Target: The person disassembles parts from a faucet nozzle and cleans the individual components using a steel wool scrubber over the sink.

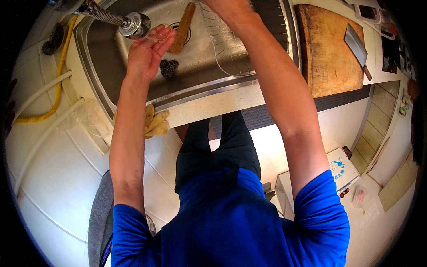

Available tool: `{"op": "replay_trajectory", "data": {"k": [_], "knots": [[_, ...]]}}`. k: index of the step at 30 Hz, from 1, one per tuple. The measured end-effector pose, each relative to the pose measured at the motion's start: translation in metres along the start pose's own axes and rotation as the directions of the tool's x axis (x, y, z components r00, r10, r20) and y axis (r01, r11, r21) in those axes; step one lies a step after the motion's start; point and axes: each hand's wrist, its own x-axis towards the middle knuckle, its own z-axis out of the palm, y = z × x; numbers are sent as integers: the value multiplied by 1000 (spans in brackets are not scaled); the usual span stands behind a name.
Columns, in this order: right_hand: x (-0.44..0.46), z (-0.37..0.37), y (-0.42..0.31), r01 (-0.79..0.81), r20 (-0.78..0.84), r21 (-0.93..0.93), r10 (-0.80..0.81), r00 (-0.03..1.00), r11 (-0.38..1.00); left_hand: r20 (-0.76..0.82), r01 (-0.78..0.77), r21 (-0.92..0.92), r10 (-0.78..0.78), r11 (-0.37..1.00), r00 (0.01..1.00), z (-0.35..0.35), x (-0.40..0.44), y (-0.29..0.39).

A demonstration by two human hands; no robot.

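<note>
My left hand (pixel 147 55) is under the metal faucet (pixel 134 26), palm turned up and fingers curled around a thin yellow ring (pixel 164 32). Beside the fingertips a long brown object (pixel 183 29) lies in the steel sink (pixel 113 55), over the drain. A dark scouring ball (pixel 169 68) rests on the sink floor below the hand. My right hand (pixel 227 6) reaches over the wire rack (pixel 238 55) at the top edge; its fingers are out of the frame, so what it holds is hidden.
Right of the sink, a cleaver (pixel 356 46) lies on a wooden cutting board (pixel 329 53), its handle over the edge. Yellowish gloves (pixel 155 123) hang at the counter's front edge. A yellow hose (pixel 60 84) and white pipes run at the left.
</note>
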Motion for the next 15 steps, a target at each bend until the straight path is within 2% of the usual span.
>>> {"op": "replay_trajectory", "data": {"k": [6,15], "knots": [[2,0,0,-2,31,-41,3,1000,999,-15,13,-9,-13,1000,1000,1,-2,-1],[-2,2,-3,3,-5,-72,-4,1000,997,-20,7,-12,-7,1000,1000,-1,-2,1]]}}
